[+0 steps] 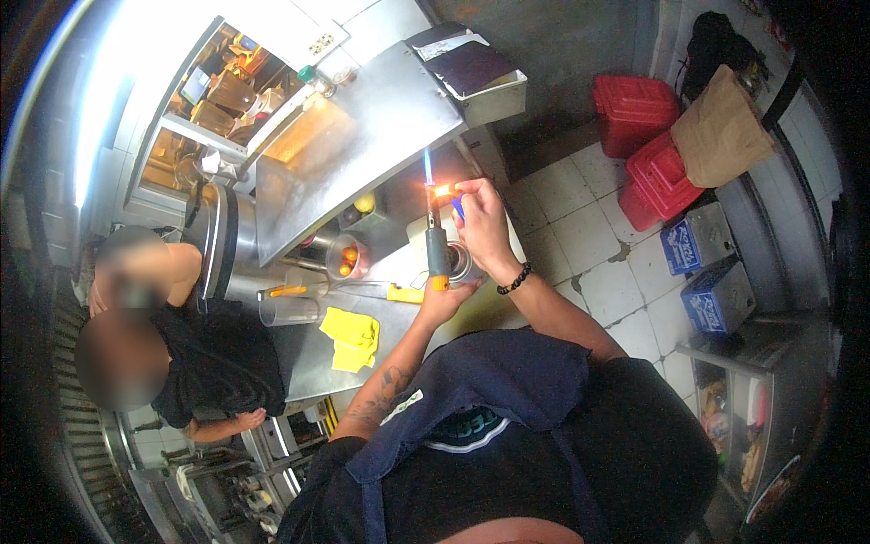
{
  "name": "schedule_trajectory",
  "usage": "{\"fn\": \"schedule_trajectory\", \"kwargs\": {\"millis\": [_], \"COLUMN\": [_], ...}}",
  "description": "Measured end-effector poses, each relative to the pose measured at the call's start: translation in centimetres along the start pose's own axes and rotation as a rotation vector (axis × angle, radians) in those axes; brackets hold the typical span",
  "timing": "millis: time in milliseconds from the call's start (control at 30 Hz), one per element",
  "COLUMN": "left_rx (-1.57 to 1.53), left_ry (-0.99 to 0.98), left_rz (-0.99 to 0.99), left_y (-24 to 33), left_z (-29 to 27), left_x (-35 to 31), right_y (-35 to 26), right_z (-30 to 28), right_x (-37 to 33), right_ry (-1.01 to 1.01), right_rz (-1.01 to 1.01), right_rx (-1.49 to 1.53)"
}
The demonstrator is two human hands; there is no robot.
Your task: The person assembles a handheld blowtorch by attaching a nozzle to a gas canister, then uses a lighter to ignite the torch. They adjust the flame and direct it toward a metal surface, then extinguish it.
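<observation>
My left hand (448,303) is closed round the lower end of a grey and orange blowtorch (436,247), which I hold upright. In my right hand (486,228) is a blue lighter (458,207), close beside the torch's nozzle. An orange flame (442,190) glows between the lighter and the nozzle, and a thin blue flame (428,163) stands at the tip. Left of the torch, a yellow-handled knife (404,294) lies by a white board (391,265). Behind the torch, a round container (460,261) is partly hidden by my hands.
A yellow cloth (350,341) and a clear tub (288,311) sit on the steel counter (304,358). Beyond is a tub of orange-red produce (347,257) under a steel shelf (362,118). Another person (217,354) stands left. Red bins (660,181) and blue crates (711,295) stand right.
</observation>
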State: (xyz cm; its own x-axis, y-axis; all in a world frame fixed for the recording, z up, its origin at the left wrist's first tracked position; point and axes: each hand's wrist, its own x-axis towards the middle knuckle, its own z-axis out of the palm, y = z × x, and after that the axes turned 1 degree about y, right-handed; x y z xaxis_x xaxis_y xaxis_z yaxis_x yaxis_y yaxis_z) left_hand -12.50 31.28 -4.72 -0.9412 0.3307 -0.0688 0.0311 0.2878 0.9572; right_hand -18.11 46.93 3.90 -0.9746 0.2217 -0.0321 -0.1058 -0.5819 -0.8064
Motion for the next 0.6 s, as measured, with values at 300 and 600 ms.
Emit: {"fn": "schedule_trajectory", "kwargs": {"millis": [300,600], "left_rx": [0.093,0.155], "left_ry": [0.072,0.236], "left_rz": [-0.042,0.095], "left_y": [0.1,5.7], "left_z": [-0.2,-4.5], "left_x": [-0.7,-1.4], "right_y": [6.2,6.9], "right_z": [-9.4,-8.9], "right_x": [-0.8,-3.3], "right_ry": [0.001,-0.450], "right_rz": [-0.541,-0.535], "right_rx": [-0.913,-1.497]}}
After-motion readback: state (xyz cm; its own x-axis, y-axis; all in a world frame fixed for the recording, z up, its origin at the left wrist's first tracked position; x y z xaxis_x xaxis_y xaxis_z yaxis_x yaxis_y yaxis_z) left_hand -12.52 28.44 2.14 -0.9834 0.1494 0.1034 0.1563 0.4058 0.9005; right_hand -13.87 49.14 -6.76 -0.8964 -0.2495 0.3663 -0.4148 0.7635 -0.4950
